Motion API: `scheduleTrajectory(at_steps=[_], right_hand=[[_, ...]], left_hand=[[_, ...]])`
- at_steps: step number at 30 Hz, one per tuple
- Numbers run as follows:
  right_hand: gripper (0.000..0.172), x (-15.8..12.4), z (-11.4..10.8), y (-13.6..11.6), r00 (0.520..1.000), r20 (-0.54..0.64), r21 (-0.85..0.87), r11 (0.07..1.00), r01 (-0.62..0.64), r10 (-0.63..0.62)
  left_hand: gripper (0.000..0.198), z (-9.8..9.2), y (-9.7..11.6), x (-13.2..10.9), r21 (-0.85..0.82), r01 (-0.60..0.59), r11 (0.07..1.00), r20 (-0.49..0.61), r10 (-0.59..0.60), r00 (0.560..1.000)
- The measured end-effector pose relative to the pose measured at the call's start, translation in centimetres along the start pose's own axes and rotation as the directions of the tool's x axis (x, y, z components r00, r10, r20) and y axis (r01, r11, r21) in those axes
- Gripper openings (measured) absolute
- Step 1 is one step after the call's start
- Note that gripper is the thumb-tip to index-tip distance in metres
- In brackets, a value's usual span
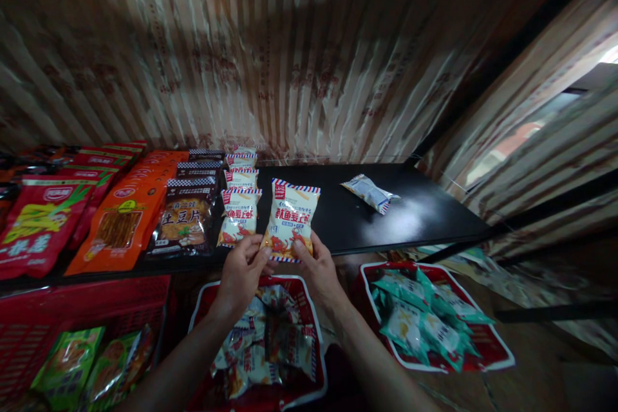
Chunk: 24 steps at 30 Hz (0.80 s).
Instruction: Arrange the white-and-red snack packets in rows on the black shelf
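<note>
Between my two hands a cream snack bag [291, 215] with blue and red striped edges is held upright at the front of the black shelf [333, 222]. My left hand [244, 270] pinches its lower left corner, and my right hand [316, 264] grips the lower right with the thumb on the front. Just left of it stands a row of matching snack bags [239, 215], one behind another. Farther right on the shelf, a single similar bag [369, 192] lies flat. Below my hands, a red basket [319, 341] holds several more striped-edge bags.
Brown potato-chip bags [187, 215], orange packets [116, 222] and red packets [41, 219] line the shelf's left part. A red basket [499, 347] of teal bags stands at lower right; another red basket [29, 315] with green packets is at lower left. A dark metal post [463, 103] rises at right.
</note>
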State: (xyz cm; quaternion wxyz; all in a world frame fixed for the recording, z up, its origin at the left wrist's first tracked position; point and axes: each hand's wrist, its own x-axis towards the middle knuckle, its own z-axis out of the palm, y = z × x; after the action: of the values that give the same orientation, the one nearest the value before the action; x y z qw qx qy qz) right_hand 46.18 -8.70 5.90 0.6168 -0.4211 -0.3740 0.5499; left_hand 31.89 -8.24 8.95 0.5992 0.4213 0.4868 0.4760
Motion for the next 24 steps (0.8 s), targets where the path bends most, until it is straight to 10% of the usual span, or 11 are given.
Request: scheduleTrajectory(at_steps=[24], right_hand=[[0.038, 0.6, -0.6, -0.2, 0.983, -0.134, 0.044, 0.992, -0.117, 0.122]], left_hand=[[0.034, 0.9, -2.4, 1.0, 0.023, -0.017, 1.000, 0.021, 0.017, 1.000]])
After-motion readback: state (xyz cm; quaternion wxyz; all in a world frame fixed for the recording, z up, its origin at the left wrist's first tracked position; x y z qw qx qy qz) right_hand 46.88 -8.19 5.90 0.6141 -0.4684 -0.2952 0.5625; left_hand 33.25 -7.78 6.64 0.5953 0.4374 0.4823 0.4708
